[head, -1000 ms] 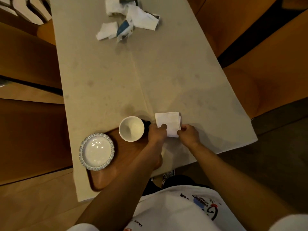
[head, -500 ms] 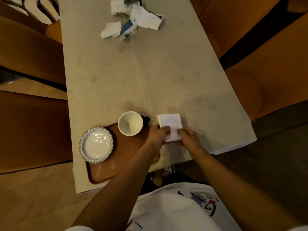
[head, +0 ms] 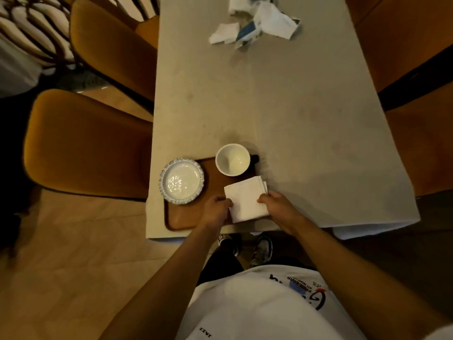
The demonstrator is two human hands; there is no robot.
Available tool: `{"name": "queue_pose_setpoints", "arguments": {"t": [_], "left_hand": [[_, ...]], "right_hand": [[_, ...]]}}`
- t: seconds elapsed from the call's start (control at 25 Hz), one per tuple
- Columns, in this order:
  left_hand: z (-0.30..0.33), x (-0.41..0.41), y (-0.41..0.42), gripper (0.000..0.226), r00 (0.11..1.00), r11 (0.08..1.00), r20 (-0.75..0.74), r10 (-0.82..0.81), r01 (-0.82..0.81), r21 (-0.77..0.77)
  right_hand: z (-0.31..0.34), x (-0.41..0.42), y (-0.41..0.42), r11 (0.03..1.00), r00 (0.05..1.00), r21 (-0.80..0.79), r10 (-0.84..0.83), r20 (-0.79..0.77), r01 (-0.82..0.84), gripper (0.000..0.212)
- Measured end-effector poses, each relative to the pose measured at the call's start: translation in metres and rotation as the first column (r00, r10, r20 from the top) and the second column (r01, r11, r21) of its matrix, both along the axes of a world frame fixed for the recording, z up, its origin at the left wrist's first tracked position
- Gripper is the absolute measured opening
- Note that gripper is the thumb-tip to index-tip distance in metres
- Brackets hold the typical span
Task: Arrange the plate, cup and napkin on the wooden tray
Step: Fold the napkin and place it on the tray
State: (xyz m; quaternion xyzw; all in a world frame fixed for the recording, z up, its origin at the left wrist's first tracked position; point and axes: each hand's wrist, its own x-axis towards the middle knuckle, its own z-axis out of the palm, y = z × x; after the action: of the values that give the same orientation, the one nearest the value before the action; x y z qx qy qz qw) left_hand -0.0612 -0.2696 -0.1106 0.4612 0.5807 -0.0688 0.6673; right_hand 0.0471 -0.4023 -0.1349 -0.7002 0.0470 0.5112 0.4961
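Observation:
A wooden tray (head: 191,217) lies at the near left corner of the table. On its left end sits a white plate (head: 182,181) with a blue rim. A white cup (head: 232,159) with a dark handle stands at the tray's far right corner. A folded white napkin (head: 246,198) rests over the tray's right end. My left hand (head: 217,212) pinches the napkin's near left edge. My right hand (head: 279,209) grips its right edge. The napkin's near edge and the tray's right rim are hidden by my hands and the napkin.
The beige table (head: 282,106) carries a heap of crumpled papers and wrappers (head: 255,23) at its far end. Mustard chairs (head: 85,143) stand along the left side and more seats (head: 416,57) line the right. My shoes (head: 245,246) show under the near edge.
Both hands have carried the napkin left and toward me, from the bare table right of the cup onto the tray's right end. The camera view has also shifted.

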Motion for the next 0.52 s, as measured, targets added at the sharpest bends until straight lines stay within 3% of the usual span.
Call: {"name": "queue_pose_setpoints", "arguments": {"t": [0.16,0.28,0.52], "left_hand": [[-0.008,-0.016,0.021,0.03,1.0,0.994,0.006,-0.012,0.011,0.106],[-0.012,-0.023,0.029,0.047,0.998,0.979,-0.022,-0.054,0.057,0.198],[-0.028,-0.032,0.03,0.059,0.972,0.924,-0.008,-0.236,0.227,0.309]], "right_hand": [[-0.006,-0.004,0.021,0.988,0.988,-0.097,0.127,0.085,-0.119,0.035],[-0.008,-0.007,0.033,0.942,0.937,-0.183,0.311,0.157,-0.282,0.035],[-0.002,-0.01,0.034,0.892,0.852,-0.315,0.419,0.313,-0.323,0.03]]}}
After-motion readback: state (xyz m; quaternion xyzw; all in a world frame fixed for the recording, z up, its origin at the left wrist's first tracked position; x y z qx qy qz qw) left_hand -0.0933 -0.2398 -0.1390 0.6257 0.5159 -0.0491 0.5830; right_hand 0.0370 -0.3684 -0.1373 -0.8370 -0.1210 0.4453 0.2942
